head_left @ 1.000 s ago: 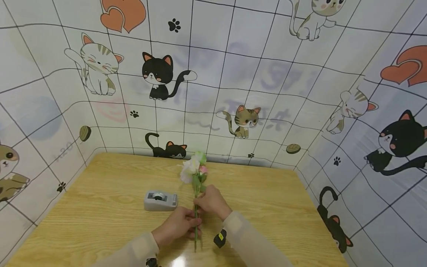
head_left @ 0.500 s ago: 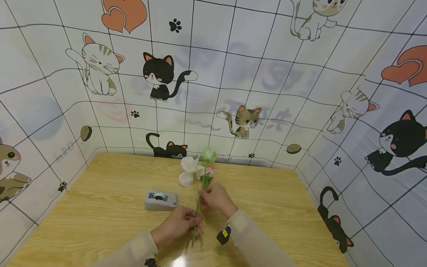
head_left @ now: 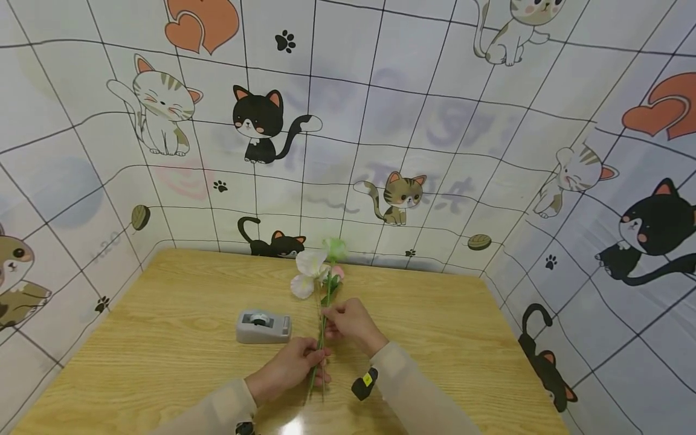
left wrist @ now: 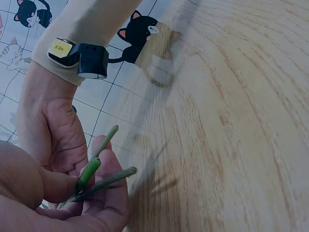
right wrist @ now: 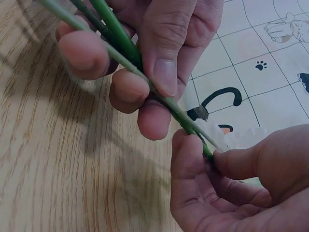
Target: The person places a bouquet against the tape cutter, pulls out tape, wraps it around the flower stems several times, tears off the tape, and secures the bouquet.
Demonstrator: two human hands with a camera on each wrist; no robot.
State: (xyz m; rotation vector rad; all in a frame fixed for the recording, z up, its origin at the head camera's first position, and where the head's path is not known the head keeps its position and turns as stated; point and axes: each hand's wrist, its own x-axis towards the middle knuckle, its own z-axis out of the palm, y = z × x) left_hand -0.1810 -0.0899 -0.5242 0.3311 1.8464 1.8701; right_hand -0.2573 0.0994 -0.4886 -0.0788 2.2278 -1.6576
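Note:
Both hands hold a small bunch of artificial flowers above the table. Its heads are a white flower (head_left: 311, 264), a pale green one (head_left: 334, 249) and a pink one (head_left: 338, 273), the last partly behind leaves. My left hand (head_left: 285, 368) pinches the lower part of the green stems (left wrist: 108, 181), whose cut ends stick out past the fingers. Higher up, just below the leaves, my right hand (head_left: 353, 323) pinches the stems between thumb and forefinger. In the right wrist view the thumb (right wrist: 166, 72) of the left hand presses across the stems, close to the right fingertips.
A grey tape dispenser (head_left: 263, 327) with a roll in it stands on the wooden table (head_left: 424, 338), left of the flowers. White cloth walls (head_left: 348, 121) printed with cats and grid lines enclose the table's back and sides.
The flower heads have spread apart, the white one leaning left of the green and pink ones. My right hand has shifted slightly right; the lower stem ends now fan out. The left hand stays nearly still.

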